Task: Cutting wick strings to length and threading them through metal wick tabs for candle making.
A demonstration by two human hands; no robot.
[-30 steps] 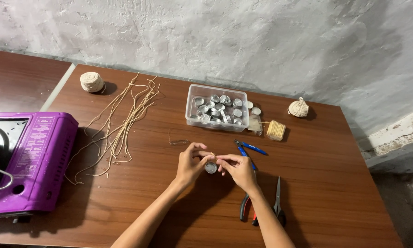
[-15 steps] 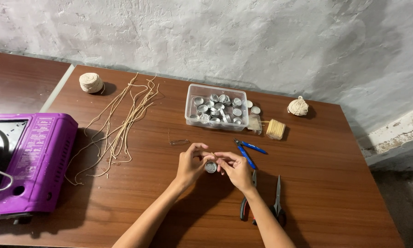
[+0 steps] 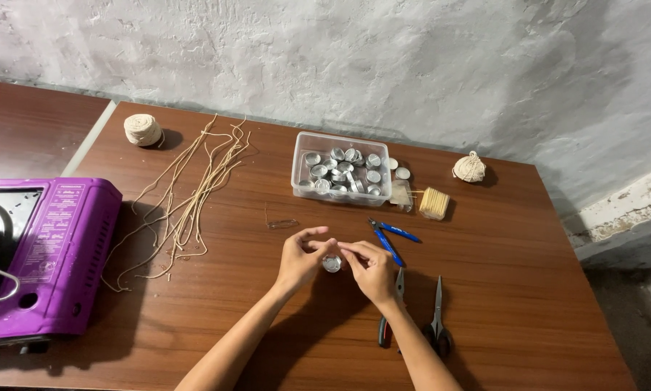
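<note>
In front of the clear plastic box [image 3: 342, 174], toward us and near the middle of the brown table [image 3: 513, 261], we see both hands closed around one small round metal cup [image 3: 332, 263]. The left hand [image 3: 301, 259] pinches the cup from its left side with thumb and fingers curled in, and the right hand [image 3: 372, 268] meets it from the right, its fingertips touching the cup's top edge and the left hand's fingers. Whether anything thin is held between the fingertips we cannot tell. The cup sits just above the tabletop or on it; we cannot say which.

The box itself holds a heap of similar shiny metal cups. Just right of the box lies a bundle of short wooden sticks [image 3: 434, 203], and further right a small ball of pale twine [image 3: 470, 169]. Well to the left of the box, loose lengths of cord [image 3: 195, 195] spread over the wood, with another ball of twine [image 3: 143, 130] at the far left corner. Between the box and the right hand lie blue-handled cutters [image 3: 388, 237]. Nearer to us than the box, beside the right wrist, lie red-handled pliers [image 3: 387, 324] and black scissors [image 3: 437, 320]. Far left of the box stands a purple portable stove [image 3: 50, 253].
</note>
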